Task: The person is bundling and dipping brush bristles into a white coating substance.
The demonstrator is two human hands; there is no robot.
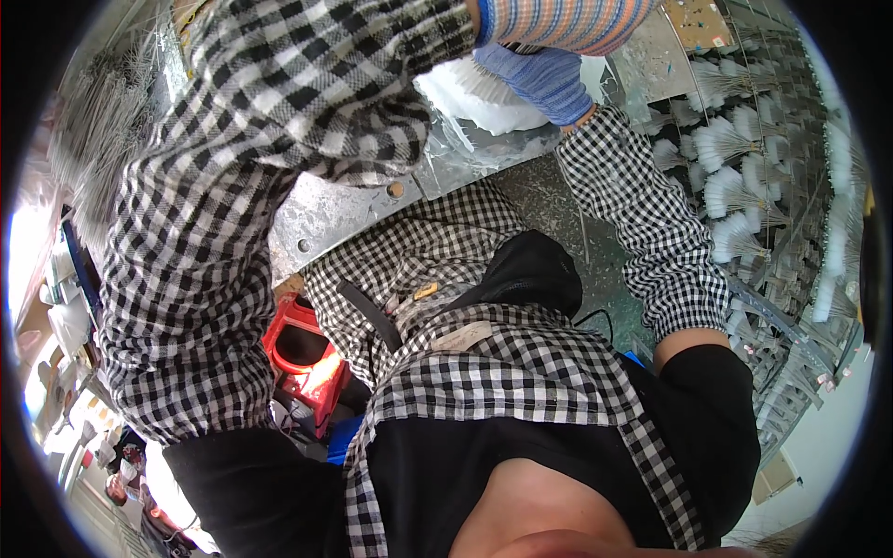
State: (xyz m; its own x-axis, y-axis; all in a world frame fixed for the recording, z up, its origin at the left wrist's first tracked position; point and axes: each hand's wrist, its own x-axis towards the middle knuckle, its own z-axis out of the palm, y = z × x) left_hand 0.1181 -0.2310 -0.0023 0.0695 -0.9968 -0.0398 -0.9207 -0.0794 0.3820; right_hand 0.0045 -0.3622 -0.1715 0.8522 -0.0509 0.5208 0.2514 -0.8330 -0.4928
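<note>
At the top edge, my left hand [567,26], in an orange-and-blue striped knit glove, reaches across in front of my right; its fingers are hidden. My right hand [538,82] wears a blue knit glove. Its fingers appear closed at the top of a tuft of pale bristles [486,82], partly covered by the gloves. Around and below the tuft lies a white mass [470,110], smooth like paste, on a smeared metal worktop [349,206]. Black-and-white checked sleeves cover both forearms.
On the right stands a rack with rows of white bristle tufts [735,191] on thin wires. A bundle of grey wires [102,130] is at the far left. A red plastic thing [321,395] sits beside my lap. A brown board [698,23] lies at the top right.
</note>
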